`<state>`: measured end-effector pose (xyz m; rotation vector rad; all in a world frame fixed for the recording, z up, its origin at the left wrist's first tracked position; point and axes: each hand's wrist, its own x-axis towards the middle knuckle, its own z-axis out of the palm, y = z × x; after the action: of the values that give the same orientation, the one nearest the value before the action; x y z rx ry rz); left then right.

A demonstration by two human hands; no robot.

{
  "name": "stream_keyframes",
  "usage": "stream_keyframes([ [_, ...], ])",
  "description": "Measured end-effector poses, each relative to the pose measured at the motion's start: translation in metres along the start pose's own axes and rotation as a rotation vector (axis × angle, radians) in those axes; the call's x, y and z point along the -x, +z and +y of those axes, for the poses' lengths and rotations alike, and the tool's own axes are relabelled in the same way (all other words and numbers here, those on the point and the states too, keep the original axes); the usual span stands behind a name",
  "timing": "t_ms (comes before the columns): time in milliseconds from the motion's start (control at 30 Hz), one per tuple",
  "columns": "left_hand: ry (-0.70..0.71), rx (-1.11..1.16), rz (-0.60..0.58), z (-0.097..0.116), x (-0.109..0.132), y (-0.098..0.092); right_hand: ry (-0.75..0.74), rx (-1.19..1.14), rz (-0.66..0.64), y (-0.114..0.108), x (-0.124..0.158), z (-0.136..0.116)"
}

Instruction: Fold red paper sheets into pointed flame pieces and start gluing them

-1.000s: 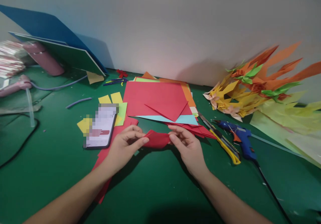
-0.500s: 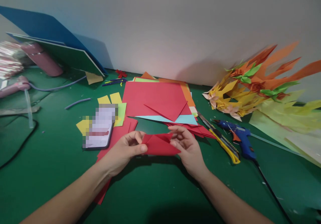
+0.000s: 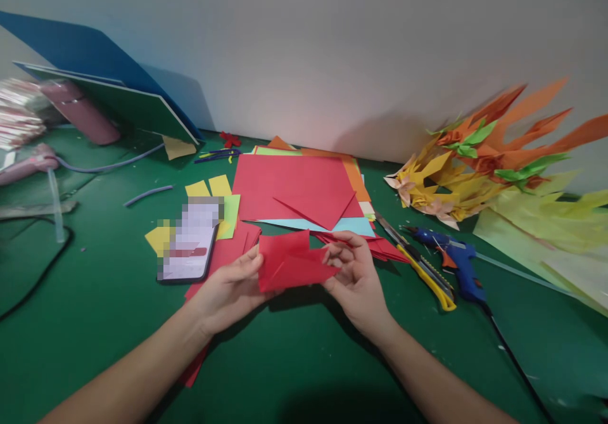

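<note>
A red sheet of paper point(image 3: 289, 262) with creases and a partly raised flap is held above the table between both hands. My left hand point(image 3: 232, 291) grips its left end, thumb on top and the other fingers partly hidden beneath. On the other side, my right hand point(image 3: 358, 281) pinches the pointed right corner, its upper fingers curled. Just beyond them lies a stack of coloured sheets point(image 3: 294, 177), red on top, bearing a folded red triangle point(image 3: 323, 208). More red folded pieces point(image 3: 380, 246) lie behind my right hand, and red strips point(image 3: 228, 246) beside my left.
Left of the hands, a phone point(image 3: 190, 240) rests over yellow and green slips. To the right lie a yellow cutter point(image 3: 427, 275) and a blue glue gun point(image 3: 456, 253) with its cord. Orange and yellow paper flowers point(image 3: 475, 151) stand farther right; a pink bottle point(image 3: 80, 110) leans at the left.
The left part of the red paper has opened upward into a raised flap. My left thumb has shifted to the paper's left edge, while my right hand stays nearly in place.
</note>
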<state>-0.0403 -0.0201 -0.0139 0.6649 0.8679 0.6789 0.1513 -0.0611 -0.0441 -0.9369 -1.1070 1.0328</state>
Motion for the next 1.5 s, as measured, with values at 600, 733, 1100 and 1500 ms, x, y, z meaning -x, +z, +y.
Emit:
stream_keyframes([
  [600, 0.717, -0.652, 0.342, -0.013, -0.002, 0.011, 0.200, 0.187, -0.300, 0.001, -0.001, -0.009],
  [733, 0.745, -0.588, 0.326, -0.015, -0.004, 0.010, 0.233, 0.259, -0.245, 0.000, -0.002, -0.009],
  [1100, 0.775, -1.056, 0.126, -0.009, -0.001, 0.005, 0.201, 0.194, -0.135, 0.000, -0.003, -0.010],
  [1500, 0.625, -0.669, -0.097, -0.027, 0.007, 0.017, 0.258, -0.112, -0.378, 0.005, 0.003, -0.013],
])
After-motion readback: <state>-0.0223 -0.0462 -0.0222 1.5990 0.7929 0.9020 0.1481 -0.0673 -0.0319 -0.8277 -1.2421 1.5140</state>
